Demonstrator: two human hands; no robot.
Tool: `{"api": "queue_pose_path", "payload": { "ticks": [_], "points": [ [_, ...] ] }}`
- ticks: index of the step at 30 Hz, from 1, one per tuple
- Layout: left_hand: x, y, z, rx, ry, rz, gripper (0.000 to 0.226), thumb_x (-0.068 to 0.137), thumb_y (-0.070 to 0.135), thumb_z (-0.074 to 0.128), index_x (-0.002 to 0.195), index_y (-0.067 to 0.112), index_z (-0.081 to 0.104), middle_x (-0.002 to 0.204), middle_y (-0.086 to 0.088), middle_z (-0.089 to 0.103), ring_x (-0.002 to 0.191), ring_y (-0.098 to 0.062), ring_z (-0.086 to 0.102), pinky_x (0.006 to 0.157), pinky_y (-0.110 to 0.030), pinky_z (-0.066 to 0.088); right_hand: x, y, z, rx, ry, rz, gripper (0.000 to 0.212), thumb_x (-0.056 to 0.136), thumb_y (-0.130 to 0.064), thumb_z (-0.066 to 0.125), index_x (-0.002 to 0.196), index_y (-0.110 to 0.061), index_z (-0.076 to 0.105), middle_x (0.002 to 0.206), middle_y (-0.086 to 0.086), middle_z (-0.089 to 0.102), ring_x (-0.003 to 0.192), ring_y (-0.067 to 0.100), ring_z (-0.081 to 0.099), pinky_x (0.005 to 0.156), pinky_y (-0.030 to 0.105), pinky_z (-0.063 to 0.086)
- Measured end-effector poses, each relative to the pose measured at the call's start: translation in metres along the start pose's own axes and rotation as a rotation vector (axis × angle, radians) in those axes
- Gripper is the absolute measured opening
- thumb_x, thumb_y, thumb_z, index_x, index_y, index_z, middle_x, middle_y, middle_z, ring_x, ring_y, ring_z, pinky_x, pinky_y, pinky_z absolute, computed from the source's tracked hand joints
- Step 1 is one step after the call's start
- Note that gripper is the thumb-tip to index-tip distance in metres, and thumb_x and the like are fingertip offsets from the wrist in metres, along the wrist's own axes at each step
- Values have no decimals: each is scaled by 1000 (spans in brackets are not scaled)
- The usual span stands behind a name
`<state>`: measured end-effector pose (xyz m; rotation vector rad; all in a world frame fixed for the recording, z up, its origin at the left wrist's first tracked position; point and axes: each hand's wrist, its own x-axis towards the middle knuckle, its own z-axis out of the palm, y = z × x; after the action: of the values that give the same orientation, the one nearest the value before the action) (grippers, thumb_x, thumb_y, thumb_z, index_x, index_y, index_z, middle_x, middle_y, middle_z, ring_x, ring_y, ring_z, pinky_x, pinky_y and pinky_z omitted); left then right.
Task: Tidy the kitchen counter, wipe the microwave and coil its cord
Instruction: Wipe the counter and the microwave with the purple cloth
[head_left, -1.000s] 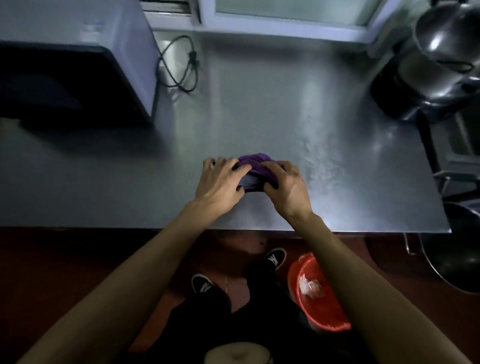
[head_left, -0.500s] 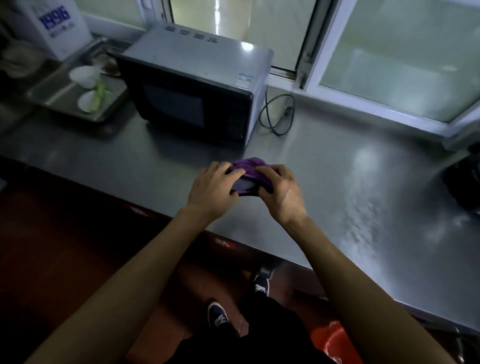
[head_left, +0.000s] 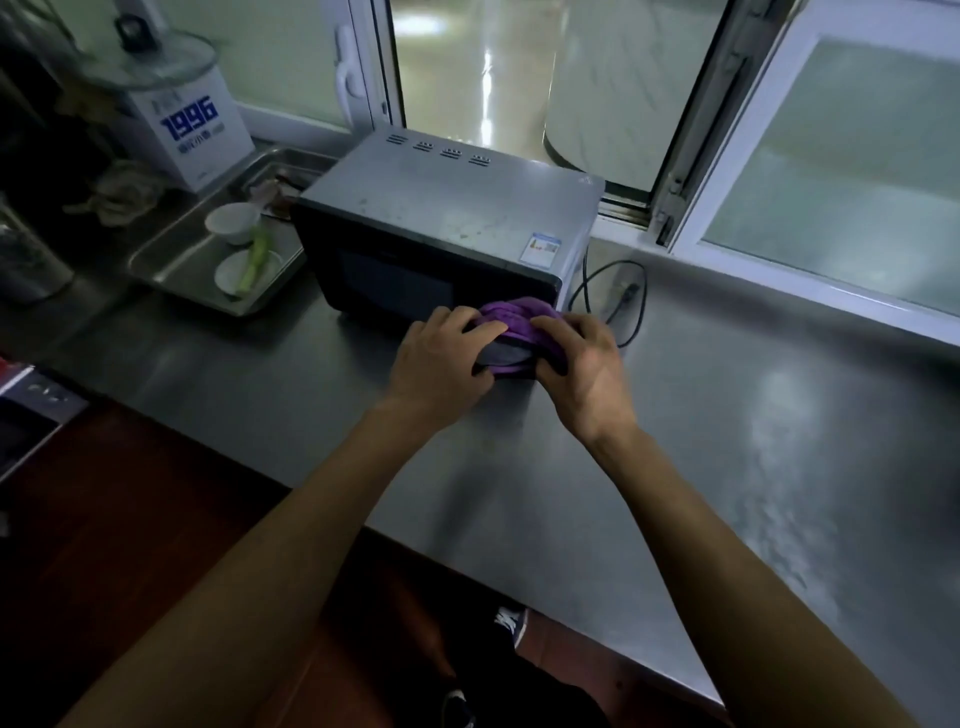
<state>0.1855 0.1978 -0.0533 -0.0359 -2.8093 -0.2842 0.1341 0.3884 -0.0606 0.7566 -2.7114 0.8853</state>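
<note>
A bunched purple cloth (head_left: 511, 325) sits on the steel counter (head_left: 727, 415) just in front of the microwave's right front corner. My left hand (head_left: 441, 358) grips its left side with curled fingers, and my right hand (head_left: 584, 366) grips its right side. The grey microwave (head_left: 447, 223) with a dark door stands behind the hands. Its black cord (head_left: 623, 299) lies in a loose loop on the counter to the right of the microwave.
A steel tray (head_left: 176, 260) left of the microwave holds a white bowl (head_left: 232, 222), a small dish and a green vegetable piece. A white box marked 1996 (head_left: 189, 130) stands behind it. An open sliding window (head_left: 545, 78) runs along the back.
My view swung up and left, bringing the microwave, tray and window into sight. Both hands kept their grip on the purple cloth, now close to the microwave's front corner.
</note>
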Motion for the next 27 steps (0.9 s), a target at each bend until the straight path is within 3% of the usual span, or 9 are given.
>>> {"api": "queue_pose_path", "payload": {
  "ticks": [9,18,23,27],
  "points": [
    [99,-14,-3,64,-22,67,55,75,32,64,129,22,62,121,-8,62,108,-32,56,85,-45,47,87,24,-9,-52,10,-8,49,87,-19,66,135,-18,58,135,14,51,123,34,46,99,40,46],
    [148,-37,13,58,-76,71,53,79,31,64,131,21,60,121,-7,62,106,-32,55,84,-46,46,135,38,13,-119,-42,46,43,89,-20,53,132,-18,60,137,16,50,116,41,47,96,53,46],
    [152,-56,24,-4,-66,87,55,79,37,58,131,22,61,119,-2,63,103,-28,56,84,-44,45,140,27,26,-218,-63,141,45,93,-25,53,137,-24,54,153,14,37,141,41,28,107,57,33],
    [162,-75,28,-50,-46,165,54,79,37,61,131,23,60,121,0,64,106,-28,58,87,-47,44,136,12,36,-261,-5,241,44,98,-36,51,141,-27,51,159,14,31,147,39,21,112,56,26]
  ]
}}
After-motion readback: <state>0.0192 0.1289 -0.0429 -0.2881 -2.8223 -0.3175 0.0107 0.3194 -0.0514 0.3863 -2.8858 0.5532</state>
